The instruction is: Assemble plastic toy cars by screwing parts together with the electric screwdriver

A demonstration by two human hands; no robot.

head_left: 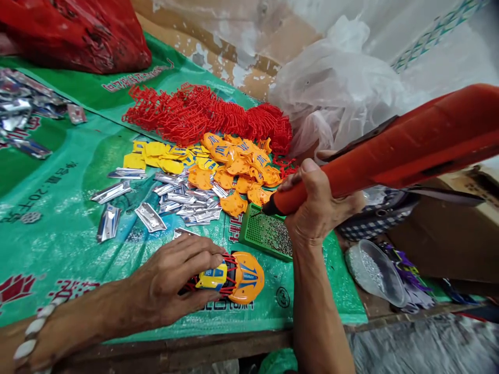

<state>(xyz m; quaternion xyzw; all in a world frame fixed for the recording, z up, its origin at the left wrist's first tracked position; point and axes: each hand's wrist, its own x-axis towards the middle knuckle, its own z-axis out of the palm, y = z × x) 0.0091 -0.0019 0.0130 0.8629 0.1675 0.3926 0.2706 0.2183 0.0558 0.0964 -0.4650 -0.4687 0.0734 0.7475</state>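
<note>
My left hand (171, 275) is closed around a toy car (245, 278) with a red cage frame, a yellow roof and an orange hood, resting on the green sheet. My fingers hide its rear. My right hand (314, 200) grips a red electric screwdriver (405, 145), held tilted with its black nose pointing down to the left. The tip is over a green perforated tray (249, 240) that holds many small screws (275, 231). Whether the tip touches a screw I cannot tell.
Piles of orange hoods (237, 166), yellow panels (159, 155), silver panels (187, 200) and red frames (206, 117) lie beyond my hands. A red bag (78, 34) sits back left, clear plastic bags (339, 78) behind. At right stand a plastic tub (374, 272) and a cardboard box (436, 234).
</note>
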